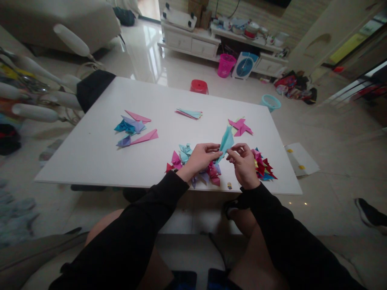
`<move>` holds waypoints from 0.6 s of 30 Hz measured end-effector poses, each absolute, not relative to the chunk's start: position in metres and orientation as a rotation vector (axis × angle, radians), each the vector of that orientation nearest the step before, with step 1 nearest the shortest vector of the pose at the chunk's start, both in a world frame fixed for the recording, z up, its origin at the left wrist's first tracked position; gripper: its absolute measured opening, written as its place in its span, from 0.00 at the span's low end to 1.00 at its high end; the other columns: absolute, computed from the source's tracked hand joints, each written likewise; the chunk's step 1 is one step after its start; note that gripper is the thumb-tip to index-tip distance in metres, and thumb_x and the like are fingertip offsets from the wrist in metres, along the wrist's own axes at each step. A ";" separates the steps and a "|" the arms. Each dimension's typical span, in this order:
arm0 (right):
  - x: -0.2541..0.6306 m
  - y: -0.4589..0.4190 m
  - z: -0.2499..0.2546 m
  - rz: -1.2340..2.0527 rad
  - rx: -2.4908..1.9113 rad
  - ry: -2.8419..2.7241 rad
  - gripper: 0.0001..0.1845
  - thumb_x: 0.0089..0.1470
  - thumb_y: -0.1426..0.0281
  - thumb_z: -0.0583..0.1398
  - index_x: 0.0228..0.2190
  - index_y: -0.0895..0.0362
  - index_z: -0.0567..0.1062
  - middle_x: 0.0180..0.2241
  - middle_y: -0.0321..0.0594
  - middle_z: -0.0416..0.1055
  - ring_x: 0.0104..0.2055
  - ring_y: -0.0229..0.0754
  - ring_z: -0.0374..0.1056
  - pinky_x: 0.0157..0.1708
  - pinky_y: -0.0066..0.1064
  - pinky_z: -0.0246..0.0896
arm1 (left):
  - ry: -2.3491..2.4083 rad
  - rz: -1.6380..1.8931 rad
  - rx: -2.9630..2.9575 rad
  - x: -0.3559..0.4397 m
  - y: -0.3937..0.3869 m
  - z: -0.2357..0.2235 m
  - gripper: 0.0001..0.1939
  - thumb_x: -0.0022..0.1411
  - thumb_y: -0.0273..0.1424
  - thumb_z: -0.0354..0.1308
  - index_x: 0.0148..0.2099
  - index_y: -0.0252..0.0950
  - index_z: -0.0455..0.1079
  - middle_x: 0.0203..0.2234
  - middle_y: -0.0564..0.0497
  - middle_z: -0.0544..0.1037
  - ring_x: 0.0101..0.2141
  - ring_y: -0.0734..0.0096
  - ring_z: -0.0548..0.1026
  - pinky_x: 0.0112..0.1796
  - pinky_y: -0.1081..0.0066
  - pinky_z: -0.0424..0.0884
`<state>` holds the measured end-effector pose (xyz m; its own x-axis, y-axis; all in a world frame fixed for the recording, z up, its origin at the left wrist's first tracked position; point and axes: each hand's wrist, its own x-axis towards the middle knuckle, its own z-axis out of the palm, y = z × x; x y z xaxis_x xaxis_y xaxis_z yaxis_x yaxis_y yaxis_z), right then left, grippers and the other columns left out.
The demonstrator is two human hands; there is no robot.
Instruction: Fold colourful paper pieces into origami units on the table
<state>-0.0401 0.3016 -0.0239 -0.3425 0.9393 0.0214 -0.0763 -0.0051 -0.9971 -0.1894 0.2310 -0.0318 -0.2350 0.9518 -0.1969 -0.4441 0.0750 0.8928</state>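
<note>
A light-blue piece of folded paper is raised over the white table, its pointed end up. My left hand pinches its lower left side. My right hand has its fingertips closed at the paper's lower right edge. Partly under my left hand lies a pile of folded paper pieces in pink, purple and light blue. Beside my right hand sits another pile in red, yellow and blue. Just beyond the hands is a pink pinwheel-shaped paper piece.
Several long folded strips lie at the far middle of the white table. Blue, purple and pink folded pieces are on the left. A small sticker is near the front edge. A red stool stands beyond the table.
</note>
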 end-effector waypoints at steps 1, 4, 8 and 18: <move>-0.040 0.302 -0.025 1.478 -0.959 -1.403 0.17 0.43 0.67 0.72 0.31 0.53 0.69 0.32 0.29 0.71 0.24 0.32 0.66 0.25 0.28 0.56 | 1.116 1.483 0.626 -0.189 0.231 -0.033 0.23 0.49 0.27 0.75 0.48 0.27 0.79 0.41 0.40 0.84 0.39 0.65 0.82 0.48 0.62 0.77; -0.039 0.303 -0.026 1.448 -0.966 -1.435 0.16 0.44 0.67 0.71 0.31 0.53 0.70 0.32 0.29 0.71 0.24 0.31 0.67 0.25 0.27 0.56 | 1.088 1.489 0.632 -0.189 0.231 -0.034 0.24 0.48 0.29 0.76 0.48 0.27 0.79 0.40 0.41 0.84 0.39 0.65 0.82 0.49 0.62 0.76; -0.038 0.303 -0.027 1.442 -0.970 -1.474 0.13 0.46 0.66 0.71 0.31 0.54 0.73 0.32 0.30 0.71 0.25 0.31 0.67 0.25 0.27 0.57 | 1.080 1.484 0.654 -0.190 0.229 -0.027 0.22 0.48 0.28 0.76 0.46 0.29 0.78 0.37 0.42 0.84 0.38 0.65 0.82 0.49 0.61 0.76; -0.042 0.301 -0.020 1.528 -0.988 -1.363 0.17 0.48 0.62 0.69 0.34 0.52 0.67 0.24 0.25 0.68 0.22 0.32 0.67 0.22 0.25 0.54 | 1.218 1.480 0.692 -0.190 0.226 -0.022 0.25 0.40 0.24 0.78 0.40 0.32 0.71 0.31 0.50 0.81 0.30 0.72 0.79 0.36 0.70 0.75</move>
